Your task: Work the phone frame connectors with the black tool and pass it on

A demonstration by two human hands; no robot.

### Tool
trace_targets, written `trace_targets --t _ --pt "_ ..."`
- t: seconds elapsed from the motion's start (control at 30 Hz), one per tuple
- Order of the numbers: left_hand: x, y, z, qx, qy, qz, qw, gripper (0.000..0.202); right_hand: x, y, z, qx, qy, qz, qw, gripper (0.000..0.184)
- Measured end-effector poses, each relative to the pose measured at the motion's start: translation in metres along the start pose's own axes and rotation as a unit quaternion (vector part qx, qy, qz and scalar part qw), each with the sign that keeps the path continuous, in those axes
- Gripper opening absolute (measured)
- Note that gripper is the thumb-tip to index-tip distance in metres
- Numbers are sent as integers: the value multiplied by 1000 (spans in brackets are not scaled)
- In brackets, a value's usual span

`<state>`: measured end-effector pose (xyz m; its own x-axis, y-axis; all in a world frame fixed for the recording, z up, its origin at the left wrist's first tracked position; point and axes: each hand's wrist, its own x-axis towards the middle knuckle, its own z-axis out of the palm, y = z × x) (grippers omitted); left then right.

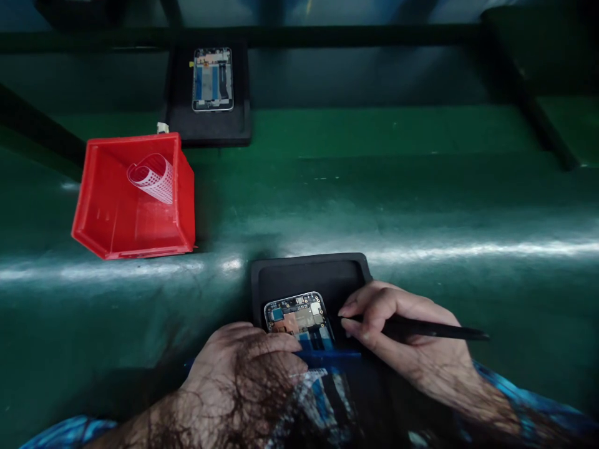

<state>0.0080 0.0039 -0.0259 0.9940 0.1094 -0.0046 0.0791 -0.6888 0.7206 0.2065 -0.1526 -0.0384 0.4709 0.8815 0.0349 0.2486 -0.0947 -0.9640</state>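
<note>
An opened smartphone (304,317) lies in a black tray (299,274) in front of me, its circuit board and copper-coloured patch facing up. My left hand (248,368) grips the phone's lower left part, fingers close together over its edge. My right hand (405,333), just right of the phone, pinches a thin black pen-shaped tool (435,328). The tool's tip points left and seems apart from the phone; its exact kind is unclear. A narrow blue strip (334,354) crosses the phone's lower part, and the area below is blurred.
A red plastic bin (187,199) with a curled white perforated sheet (156,181) inside stands to the left on the green work surface (374,199). Behind it, a second opened smartphone (213,81) rests on another black tray (210,128). A dark bar runs across the back.
</note>
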Motion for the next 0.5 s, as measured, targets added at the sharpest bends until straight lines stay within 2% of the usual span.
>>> trace_targets --t 0.23,0.37,0.5 --pt "1 2 0 14 31 21 999 10 -4 4 0 -13 -7 -23 1000 28" --pt "3 3 -3 4 26 21 999 9 -4 5 -2 -22 -12 -34 999 28" --pt "6 6 -7 -4 22 26 999 17 -5 6 -4 -25 -17 -35 999 28"
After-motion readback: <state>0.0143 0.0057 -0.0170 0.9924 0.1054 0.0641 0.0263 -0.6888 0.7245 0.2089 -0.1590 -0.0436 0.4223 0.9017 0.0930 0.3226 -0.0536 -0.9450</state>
